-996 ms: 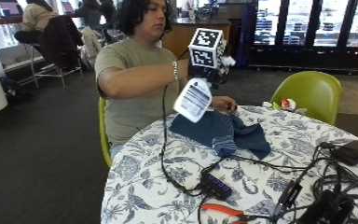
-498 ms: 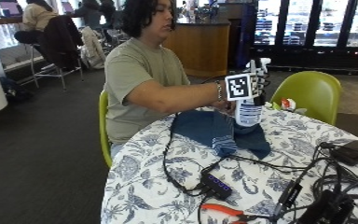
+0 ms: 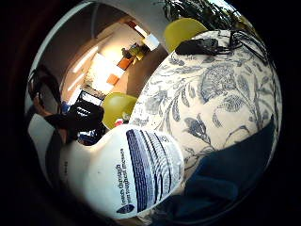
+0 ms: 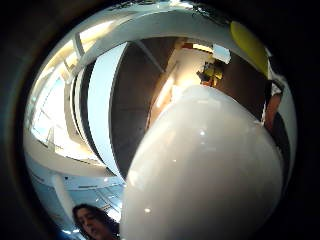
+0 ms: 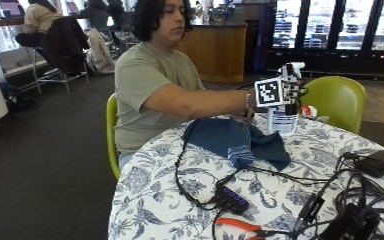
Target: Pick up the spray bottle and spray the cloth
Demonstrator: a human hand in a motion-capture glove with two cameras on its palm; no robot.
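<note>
Spray bottle (image 5: pixel 284 119) stood upright with its base at the tablecloth of the round table (image 5: pixel 179 200), just beside the far edge of the dark blue cloth (image 5: pixel 235 142); the gloved right hand (image 5: pixel 290 95) was wrapped around its upper part; its white body filled both palm views, label toward the little-finger side; orange-handled pliers (image 5: pixel 238 226) lay near the front edge.

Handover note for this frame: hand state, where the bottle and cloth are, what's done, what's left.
Right hand: grips the spray bottle, upright, at the table's far side beside the cloth.
Cloth: dark blue, crumpled on the flowered tablecloth in front of the person.
Done: bottle is in hand. Whether its base touches the table cannot be told.
Left: aim the nozzle at the cloth and spray; no spray shows now.
</note>
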